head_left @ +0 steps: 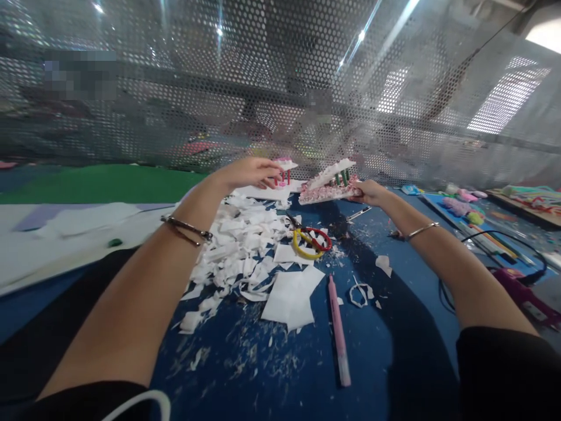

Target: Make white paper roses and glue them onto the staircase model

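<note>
Where two hands (250, 174) (372, 192), two pink-and-white craft pieces (287, 165) (324, 192).

From where I am standing, I am finding no text, number or sign that I can read. Any lettering on the pink marker (337, 333) or the purple tool (517, 298) is escaping me (I am looking carefully).

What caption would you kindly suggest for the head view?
Right hand holding pink-white model, left hand by red-legged piece, beyond white scraps.
</note>
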Tool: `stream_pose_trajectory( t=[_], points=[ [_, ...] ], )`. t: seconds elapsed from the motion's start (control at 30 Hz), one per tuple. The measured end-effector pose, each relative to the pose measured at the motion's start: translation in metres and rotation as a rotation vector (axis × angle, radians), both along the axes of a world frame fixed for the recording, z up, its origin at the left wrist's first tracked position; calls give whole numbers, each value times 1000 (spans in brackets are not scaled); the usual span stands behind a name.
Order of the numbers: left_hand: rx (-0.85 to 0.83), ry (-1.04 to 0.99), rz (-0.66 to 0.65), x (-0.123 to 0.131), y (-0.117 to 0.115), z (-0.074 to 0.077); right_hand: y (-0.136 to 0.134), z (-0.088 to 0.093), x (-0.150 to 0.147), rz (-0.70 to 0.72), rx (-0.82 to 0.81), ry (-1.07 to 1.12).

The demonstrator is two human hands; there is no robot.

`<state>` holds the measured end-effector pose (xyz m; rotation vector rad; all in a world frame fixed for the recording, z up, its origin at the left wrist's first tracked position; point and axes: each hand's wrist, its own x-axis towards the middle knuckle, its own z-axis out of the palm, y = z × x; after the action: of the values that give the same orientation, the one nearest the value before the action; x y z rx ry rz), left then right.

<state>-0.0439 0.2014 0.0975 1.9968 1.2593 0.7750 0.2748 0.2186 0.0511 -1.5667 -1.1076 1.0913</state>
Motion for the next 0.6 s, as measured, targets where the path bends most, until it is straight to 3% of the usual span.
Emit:
stream_pose_trajectory(
  t=[0.33, 0.5, 0.6],
  points=[
    [6, 91, -68, -14, 15, -8, -29, -6, 17, 148, -203, -399],
    [28, 325, -79, -13, 6, 0, -29, 0, 20, 169, -180, -759],
    [32, 338, -141, -2, -7, 7, -32, 10, 24, 108, -67, -1038]
  ],
)
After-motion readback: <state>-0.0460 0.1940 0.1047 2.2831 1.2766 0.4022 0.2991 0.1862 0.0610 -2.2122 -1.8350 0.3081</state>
